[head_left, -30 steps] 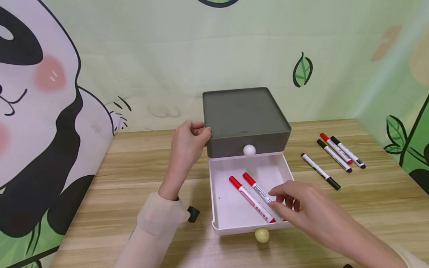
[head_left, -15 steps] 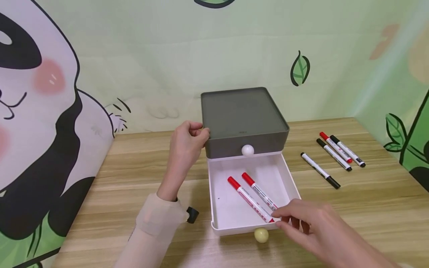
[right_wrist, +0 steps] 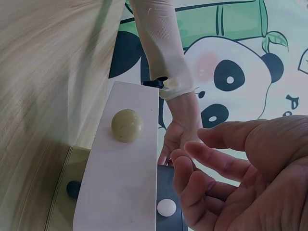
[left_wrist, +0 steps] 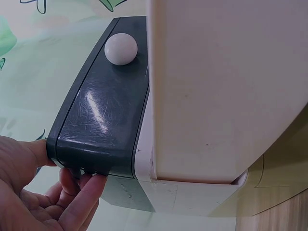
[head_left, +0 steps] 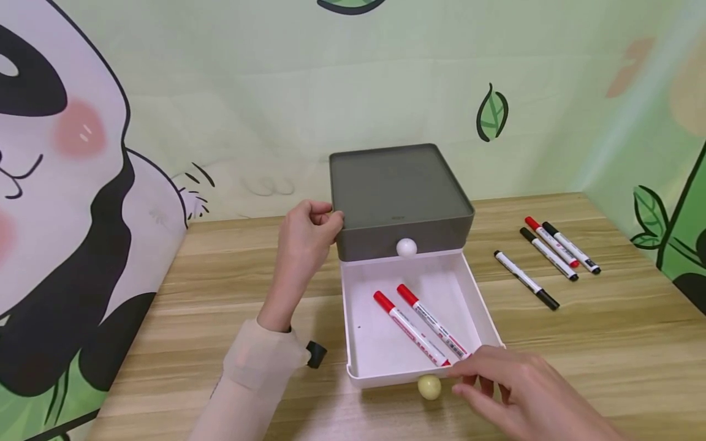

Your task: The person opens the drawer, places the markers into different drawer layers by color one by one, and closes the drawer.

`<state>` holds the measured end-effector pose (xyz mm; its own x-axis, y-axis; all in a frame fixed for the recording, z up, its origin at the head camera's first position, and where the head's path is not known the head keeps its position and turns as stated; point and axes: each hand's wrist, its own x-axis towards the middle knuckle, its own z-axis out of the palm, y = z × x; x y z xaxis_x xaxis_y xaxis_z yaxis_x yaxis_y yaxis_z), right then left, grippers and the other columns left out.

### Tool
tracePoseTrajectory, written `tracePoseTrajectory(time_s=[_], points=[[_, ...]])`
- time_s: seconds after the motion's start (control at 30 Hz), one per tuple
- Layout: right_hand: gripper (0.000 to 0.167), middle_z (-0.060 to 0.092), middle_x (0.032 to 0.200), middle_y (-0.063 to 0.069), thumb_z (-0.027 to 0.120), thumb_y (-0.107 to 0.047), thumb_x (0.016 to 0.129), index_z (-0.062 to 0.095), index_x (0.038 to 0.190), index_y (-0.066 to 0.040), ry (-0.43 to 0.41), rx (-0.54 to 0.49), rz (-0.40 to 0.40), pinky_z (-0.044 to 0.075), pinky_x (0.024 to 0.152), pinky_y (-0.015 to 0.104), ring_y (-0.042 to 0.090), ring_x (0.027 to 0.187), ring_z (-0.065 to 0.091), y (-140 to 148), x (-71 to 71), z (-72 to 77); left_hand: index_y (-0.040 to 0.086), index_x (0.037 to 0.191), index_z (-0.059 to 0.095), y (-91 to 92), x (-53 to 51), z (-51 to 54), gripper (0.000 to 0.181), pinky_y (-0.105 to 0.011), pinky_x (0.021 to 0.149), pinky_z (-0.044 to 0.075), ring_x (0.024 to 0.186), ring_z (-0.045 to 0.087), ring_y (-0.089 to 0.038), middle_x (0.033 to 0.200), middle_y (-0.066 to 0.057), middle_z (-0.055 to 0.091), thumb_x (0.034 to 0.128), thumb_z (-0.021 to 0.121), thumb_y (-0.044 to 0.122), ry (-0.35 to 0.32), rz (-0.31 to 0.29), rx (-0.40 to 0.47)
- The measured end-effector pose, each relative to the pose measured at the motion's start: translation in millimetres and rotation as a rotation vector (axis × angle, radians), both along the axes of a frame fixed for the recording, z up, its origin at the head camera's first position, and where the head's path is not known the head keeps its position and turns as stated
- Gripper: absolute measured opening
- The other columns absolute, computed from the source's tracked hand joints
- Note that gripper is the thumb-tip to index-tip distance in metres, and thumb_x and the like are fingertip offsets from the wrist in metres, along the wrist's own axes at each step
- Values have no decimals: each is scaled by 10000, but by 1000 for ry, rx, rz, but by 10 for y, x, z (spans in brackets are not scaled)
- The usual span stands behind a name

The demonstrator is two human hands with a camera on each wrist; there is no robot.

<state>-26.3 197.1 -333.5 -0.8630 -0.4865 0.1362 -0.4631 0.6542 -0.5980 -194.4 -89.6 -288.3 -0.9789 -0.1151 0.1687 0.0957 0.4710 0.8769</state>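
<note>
A dark grey drawer box (head_left: 402,190) stands on the table with its white lower drawer (head_left: 371,352) pulled out. Two red-capped white markers (head_left: 410,327) lie side by side in that drawer. My left hand (head_left: 306,236) grips the box's front left corner, the thumb by the top edge and the fingers curled against the side, as the left wrist view shows. Near the drawer's front right corner, my right hand (head_left: 521,383) hovers with loosely bent fingers, holding nothing. Its fingertips are close to the pale yellow knob (head_left: 429,387) on the drawer front.
To the right, several black and red markers (head_left: 547,251) lie on the wooden table (head_left: 220,275). A white knob (head_left: 407,247) marks the upper drawer. Behind the table hangs a printed backdrop (head_left: 248,92) with a panda.
My right hand has drawn back from the right marker in the drawer, toward me and past the drawer's front edge. My left hand keeps its grip on the box corner.
</note>
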Motion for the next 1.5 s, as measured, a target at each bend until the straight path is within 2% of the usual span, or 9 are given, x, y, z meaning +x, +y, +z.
tracePoseTrajectory(time_s=[0.23, 0.37, 0.47, 0.67, 0.73, 0.87, 1.17, 1.27, 1.5], points=[[166, 622, 936, -226, 756, -346, 951, 767, 1111, -303, -84, 41, -47, 449, 573, 206, -20, 736, 508, 6, 6, 25, 19, 1174, 681, -10, 10, -6, 309, -298, 615, 469, 755, 690, -231, 896, -86, 665, 959, 697, 241, -9, 4, 2], [148, 595, 903, -238, 770, -324, 942, 763, 1089, -308, -16, 57, -85, 444, 576, 205, -24, 748, 503, 29, 6, 37, 21, 1172, 686, -10, 11, -3, 312, -299, 616, 468, 748, 691, -229, 893, -84, 672, 955, 695, 245, -2, 5, 2], [158, 572, 863, -241, 799, -242, 920, 765, 1069, -281, 65, 59, -114, 445, 569, 203, -24, 753, 507, 67, -5, 47, 21, 1167, 688, -10, 12, -3, 309, -300, 618, 471, 744, 693, -228, 890, -83, 674, 954, 694, 245, 2, 6, 4], [170, 546, 803, -238, 798, -209, 916, 761, 1064, -284, 68, 103, -224, 449, 580, 217, -21, 738, 498, 153, -36, 93, 22, 1168, 691, -14, 10, 1, 310, -299, 620, 472, 741, 695, -225, 888, -80, 673, 953, 693, 246, 2, 7, 0], [183, 550, 800, -241, 807, -189, 905, 762, 1051, -289, 103, 95, -247, 453, 584, 223, -20, 734, 500, 181, -49, 103, 20, 1170, 690, -16, 10, 4, 312, -299, 619, 473, 743, 696, -226, 890, -81, 671, 954, 693, 245, 3, 6, 2], [223, 572, 807, -253, 847, -113, 849, 781, 1005, -258, 238, 64, -247, 451, 571, 223, -19, 723, 504, 246, -109, 111, 18, 1170, 688, -20, 15, 10, 311, -302, 618, 473, 745, 696, -229, 891, -84, 669, 957, 692, 244, -1, 7, 4], [271, 620, 820, -211, 854, -15, 797, 786, 1009, -168, 366, 63, -257, 437, 574, 169, -18, 707, 522, 504, -293, 129, 21, 1175, 690, -21, 14, 9, 310, -301, 620, 472, 746, 692, -225, 892, -79, 670, 958, 693, 243, -7, 8, 2], [256, 630, 810, -196, 851, -16, 798, 789, 996, -166, 387, 76, -281, 416, 578, 151, -15, 702, 519, 600, -357, 143, 21, 1176, 690, -17, 12, 12, 309, -299, 622, 469, 743, 685, -224, 889, -78, 671, 956, 695, 238, -3, 6, 1], [174, 649, 778, -140, 829, -36, 843, 793, 987, -126, 323, 117, -339, 424, 562, 194, -9, 680, 516, 812, -517, 167, 22, 1163, 698, 0, 0, 3, 301, -296, 625, 462, 725, 657, -216, 869, -65, 666, 947, 705, 230, 4, 9, 4]])
